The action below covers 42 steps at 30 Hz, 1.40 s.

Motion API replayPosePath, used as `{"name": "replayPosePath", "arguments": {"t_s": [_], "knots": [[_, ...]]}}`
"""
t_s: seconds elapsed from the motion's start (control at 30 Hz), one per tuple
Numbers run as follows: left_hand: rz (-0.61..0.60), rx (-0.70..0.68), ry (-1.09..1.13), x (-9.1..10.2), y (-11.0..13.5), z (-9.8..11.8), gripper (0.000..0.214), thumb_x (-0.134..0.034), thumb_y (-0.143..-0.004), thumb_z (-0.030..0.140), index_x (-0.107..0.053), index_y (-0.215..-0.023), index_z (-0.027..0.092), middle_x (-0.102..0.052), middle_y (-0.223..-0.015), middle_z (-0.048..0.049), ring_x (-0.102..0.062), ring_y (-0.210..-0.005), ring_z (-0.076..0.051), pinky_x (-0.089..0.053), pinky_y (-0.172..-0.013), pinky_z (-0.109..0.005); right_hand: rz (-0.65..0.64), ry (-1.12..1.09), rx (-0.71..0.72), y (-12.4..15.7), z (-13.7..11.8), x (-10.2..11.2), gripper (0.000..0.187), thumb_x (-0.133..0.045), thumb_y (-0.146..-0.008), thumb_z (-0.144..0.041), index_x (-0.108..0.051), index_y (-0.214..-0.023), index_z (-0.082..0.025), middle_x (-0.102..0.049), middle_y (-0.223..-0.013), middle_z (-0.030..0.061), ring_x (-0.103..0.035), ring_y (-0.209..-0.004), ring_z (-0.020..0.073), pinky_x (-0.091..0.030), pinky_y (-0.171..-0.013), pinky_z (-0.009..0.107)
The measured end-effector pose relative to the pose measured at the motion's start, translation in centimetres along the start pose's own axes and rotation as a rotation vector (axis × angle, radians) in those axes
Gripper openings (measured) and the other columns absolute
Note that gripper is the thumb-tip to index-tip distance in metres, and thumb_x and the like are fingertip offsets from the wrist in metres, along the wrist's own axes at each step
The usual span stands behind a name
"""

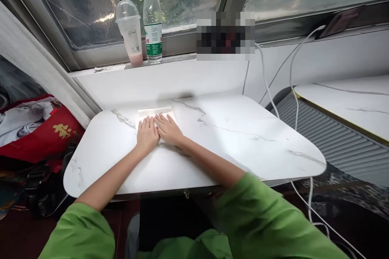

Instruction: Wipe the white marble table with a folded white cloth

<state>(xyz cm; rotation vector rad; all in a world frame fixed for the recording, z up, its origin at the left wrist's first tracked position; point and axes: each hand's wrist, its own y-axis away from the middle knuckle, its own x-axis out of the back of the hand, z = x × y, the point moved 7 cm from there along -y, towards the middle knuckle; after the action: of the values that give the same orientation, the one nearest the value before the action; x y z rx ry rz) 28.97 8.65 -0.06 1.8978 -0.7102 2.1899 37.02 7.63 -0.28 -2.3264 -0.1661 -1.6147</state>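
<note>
"White sheet (154,110): state its position relative to the fingers."

"It lies flat on the tabletop (258,145), left of centre, beneath both hands. A strip shows beyond the fingertips on the far side. The far edge runs roughly left to right; the hands cover too much to determine the long axis."

"Which hand is nearer?"

"Neither. The left hand (148,134) covers the left part, the right hand (168,129) the right part, with the thumbs close together."

"Finger condition?"

"Extended and laid flat on both hands, slightly spread on the right. Neither hand grips anything; the contact is from above."

"Materials?"

"Sheet: thin, matte, with straight edges; paper or cloth cannot be determined. Tabletop: smooth, glossy white with grey marble-like veining and rounded corners. Far side, before the window (188,0): a clear domed cup (129,32) and a transparent, green-capped bottle (152,24)."
</note>
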Motion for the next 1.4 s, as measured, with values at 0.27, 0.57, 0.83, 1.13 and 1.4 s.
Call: {"name": "replayPosePath", "arguments": {"t_s": [0.27,0.57,0.83,1.13,1.4], "knots": [[0.013,-0.286,-0.017,1.8,7.5,9.8,0.052,-0.038,-0.091,0.032,-0.053,-0.131,0.002,-0.054,-0.134,-0.0257,-0.054,-0.123,-0.035,-0.044,-0.101,-0.046,0.032,0.035,-0.023,13.5,1.8,2.2,0.057,-0.025,-0.095,-0.025,-0.031,-0.149,-0.008,-0.027,-0.155,0.011,-0.018,-0.145,0.0176,-0.017,-0.121,0.042],[-0.026,-0.298,-0.006,-0.7,2.5,13.1,0.054,-0.039,-0.092,0.025,-0.044,-0.136,-0.005,-0.047,-0.141,-0.0252,-0.043,-0.134,-0.032,-0.032,-0.112,-0.043,0.063,0.105,-0.06,11.3,7.4,3.3,0.056,-0.023,-0.096,-0.026,-0.036,-0.147,-0.008,-0.033,-0.153,0.0117,-0.025,-0.144,0.0218,-0.022,-0.118,0.046],[-0.114,-0.239,-0.112,-3.1,-8.8,10.5,0.054,-0.038,-0.092,0.021,-0.04,-0.139,-0.006,-0.045,-0.143,-0.0254,-0.041,-0.135,-0.03,-0.028,-0.112,-0.039,0.038,0.194,-0.084,0.3,12.9,2.9,0.057,-0.025,-0.093,-0.021,-0.037,-0.146,-0.006,-0.034,-0.153,0.012,-0.027,-0.143,0.0209,-0.02,-0.118,0.042],[-0.095,-0.214,-0.121,-4.6,-15.8,9.5,0.052,-0.035,-0.092,0.021,-0.044,-0.136,-0.005,-0.05,-0.138,-0.0261,-0.047,-0.129,-0.031,-0.033,-0.108,-0.039,0.131,0.161,-0.111,-5.6,16.4,3.5,0.055,-0.029,-0.089,-0.017,-0.044,-0.142,-0.007,-0.042,-0.149,0.0104,-0.035,-0.139,0.0204,-0.024,-0.116,0.04],[0.005,-0.158,-0.011,-4.8,-14.3,9.0,0.05,-0.031,-0.094,0.017,-0.041,-0.14,0.001,-0.04,-0.148,-0.0195,-0.034,-0.14,-0.027,-0.024,-0.115,-0.044,0.172,0.154,-0.126,-4.9,16.3,3.4,0.054,-0.028,-0.091,-0.017,-0.044,-0.142,-0.011,-0.041,-0.15,0.0087,-0.034,-0.14,0.02,-0.024,-0.116,0.042]]}}
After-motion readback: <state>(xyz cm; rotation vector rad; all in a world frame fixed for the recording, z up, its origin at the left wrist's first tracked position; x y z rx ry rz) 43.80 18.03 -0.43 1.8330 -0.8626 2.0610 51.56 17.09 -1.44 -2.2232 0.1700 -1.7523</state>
